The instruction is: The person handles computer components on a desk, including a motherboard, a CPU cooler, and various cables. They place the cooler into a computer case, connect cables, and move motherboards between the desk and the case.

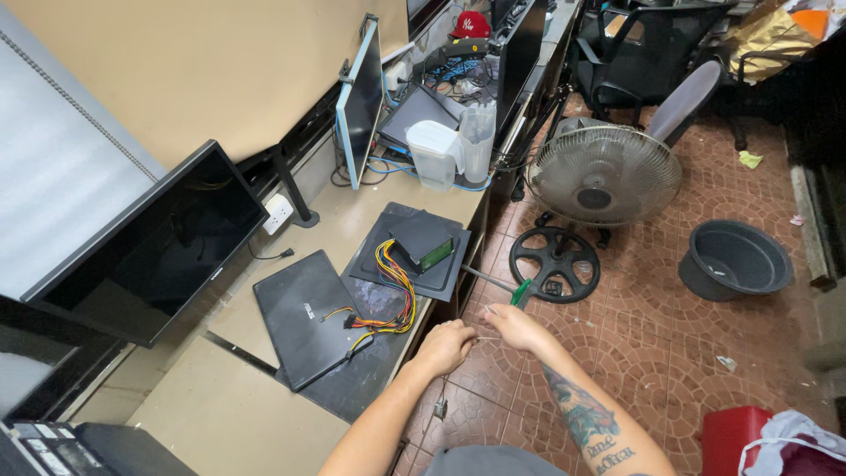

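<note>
The desk [264,397] extends ahead and to the left of both hands, its front edge just beside the left hand. A dark monitor [150,247] stands on it, well beyond the left hand and to the left. A pedestal fan [604,176] stands on the tiled floor ahead of the right hand, well apart. A closed black laptop [304,317] lies on the desk to the left of the left hand, near it. A black power supply unit [421,241] rests on a dark panel ahead of the left hand, and its bundle of yellow, red and orange wires [392,295] trails back toward that hand.

The right hand [513,324] is closed around a screwdriver with a green handle [521,292], whose metal shaft points away to the left, toward the desk edge. The left hand [446,345] is closed in a loose fist; a thin pale item shows between the two hands, too small to identify. The hands are near each other, not touching.
</note>
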